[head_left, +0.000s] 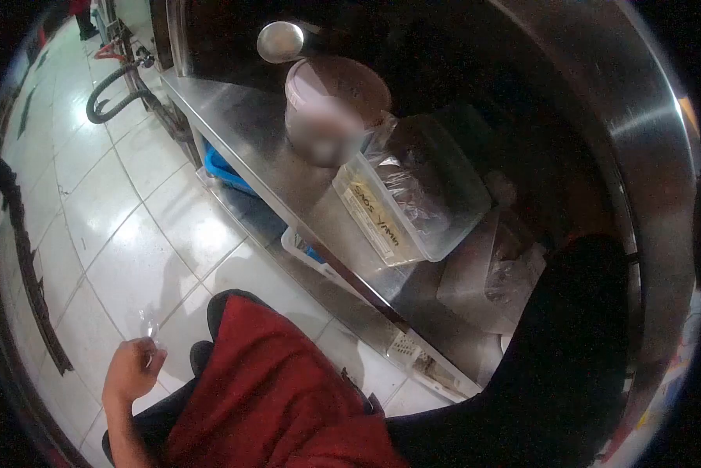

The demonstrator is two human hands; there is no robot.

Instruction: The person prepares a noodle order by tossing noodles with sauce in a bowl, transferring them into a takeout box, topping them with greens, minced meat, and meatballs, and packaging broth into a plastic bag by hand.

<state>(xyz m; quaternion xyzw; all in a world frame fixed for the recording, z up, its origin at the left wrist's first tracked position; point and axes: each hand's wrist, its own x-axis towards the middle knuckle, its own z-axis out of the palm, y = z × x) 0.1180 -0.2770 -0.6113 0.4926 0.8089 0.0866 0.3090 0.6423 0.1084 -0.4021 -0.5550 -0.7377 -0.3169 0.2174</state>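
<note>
My left hand (134, 370) is at the lower left above the tiled floor, its fingers closed on a small piece of clear plastic (151, 335). A black-clothed limb (569, 327) extends toward the dark shelf interior on the right. Around its end it is too dark to make out my right hand or anything in it. On the metal shelf (288, 175), a clear plastic container (378, 222) with a handwritten label holds plastic-wrapped contents. Behind it stands a pinkish round tub (311, 101).
A round metallic object (280, 41) is beyond the tub. Another clear container (475, 281) sits nearer the black-clothed limb. Below are a blue container (227, 170) and a white basket (420, 359). Red cloth (264, 390) covers my lap. A grey hose (104, 101) hangs at upper left.
</note>
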